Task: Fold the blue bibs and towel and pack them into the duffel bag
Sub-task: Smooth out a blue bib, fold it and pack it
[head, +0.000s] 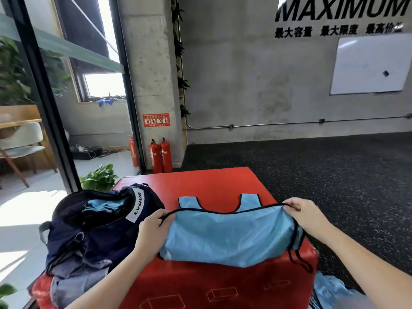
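Left hand (153,228) and right hand (305,216) pinch the bib (227,235) by its black-edged hem, mid-fold on the red box (211,284). Blue fabric already fills the duffel bag (93,228); more bibs (330,288) wait lower right.

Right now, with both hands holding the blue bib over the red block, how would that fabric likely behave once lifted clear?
The blue bib probably goes floppy: it sags between the left hand and right hand. Likely light, since fingertip pinches hold it. Its loose cord may dangle and snag.
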Demonstrator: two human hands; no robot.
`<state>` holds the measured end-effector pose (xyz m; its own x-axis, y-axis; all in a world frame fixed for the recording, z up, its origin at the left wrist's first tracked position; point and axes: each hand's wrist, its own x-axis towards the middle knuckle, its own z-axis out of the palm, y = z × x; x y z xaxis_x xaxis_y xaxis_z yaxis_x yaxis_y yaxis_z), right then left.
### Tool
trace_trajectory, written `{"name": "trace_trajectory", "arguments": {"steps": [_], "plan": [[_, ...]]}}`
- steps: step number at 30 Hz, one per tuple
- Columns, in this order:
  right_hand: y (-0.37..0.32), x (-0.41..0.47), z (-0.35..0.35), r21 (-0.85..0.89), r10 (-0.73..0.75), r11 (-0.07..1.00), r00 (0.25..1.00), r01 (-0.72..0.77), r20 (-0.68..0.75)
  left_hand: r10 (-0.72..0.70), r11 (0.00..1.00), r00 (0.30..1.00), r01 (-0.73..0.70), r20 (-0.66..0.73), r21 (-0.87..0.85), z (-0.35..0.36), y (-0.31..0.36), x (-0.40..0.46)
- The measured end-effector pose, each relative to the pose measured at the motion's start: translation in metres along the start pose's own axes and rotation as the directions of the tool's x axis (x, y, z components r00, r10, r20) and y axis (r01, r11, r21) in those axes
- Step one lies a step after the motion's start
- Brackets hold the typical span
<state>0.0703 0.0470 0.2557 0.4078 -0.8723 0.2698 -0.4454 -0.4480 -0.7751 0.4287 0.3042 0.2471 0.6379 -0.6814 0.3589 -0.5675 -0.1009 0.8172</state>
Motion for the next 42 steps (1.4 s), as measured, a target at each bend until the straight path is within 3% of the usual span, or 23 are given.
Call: {"name": "trace_trajectory", "arguments": {"steps": [5, 13, 17, 22, 26, 32, 38, 42], "plan": [[0.002, 0.017, 0.01, -0.012, 0.031, 0.999, 0.999, -0.03, 0.01, 0.002, 1.0, 0.997, -0.003, -0.071, -0.006, 0.01, 0.004, 0.013], [0.032, 0.067, 0.052, 0.042, 0.058, 0.998, 0.99, -0.053, -0.127, -0.019, 0.997, 0.988, 0.03, -0.153, 0.068, 0.058, -0.032, 0.067], [0.061, 0.095, 0.087, 0.061, 0.099, 0.994, 0.99, -0.093, -0.103, -0.068, 0.992, 0.995, 0.075, -0.07, 0.104, 0.087, -0.066, 0.091], [0.098, 0.114, 0.114, -0.114, 0.176, 0.979, 0.982, -0.167, 0.075, -0.206, 0.912, 0.968, 0.138, 0.14, 0.387, 0.108, -0.116, 0.111], [0.097, 0.12, 0.117, -0.225, 0.204, 0.958, 0.973, -0.175, 0.111, -0.235, 0.873, 0.962, 0.146, 0.138, 0.466, 0.109, -0.121, 0.118], [0.092, 0.108, 0.116, -0.182, 0.228, 0.962, 0.967, -0.205, 0.112, -0.239, 0.838, 0.956, 0.115, 0.169, 0.533, 0.1, -0.114, 0.109], [0.083, 0.092, 0.1, -0.156, 0.281, 0.955, 0.934, -0.251, 0.222, -0.31, 0.802, 0.909, 0.094, 0.277, 0.59, 0.081, -0.1, 0.095], [0.063, 0.104, 0.084, -0.07, 0.261, 0.965, 0.947, -0.252, 0.185, -0.296, 0.857, 0.925, 0.149, 0.236, 0.493, 0.065, -0.078, 0.103]]}}
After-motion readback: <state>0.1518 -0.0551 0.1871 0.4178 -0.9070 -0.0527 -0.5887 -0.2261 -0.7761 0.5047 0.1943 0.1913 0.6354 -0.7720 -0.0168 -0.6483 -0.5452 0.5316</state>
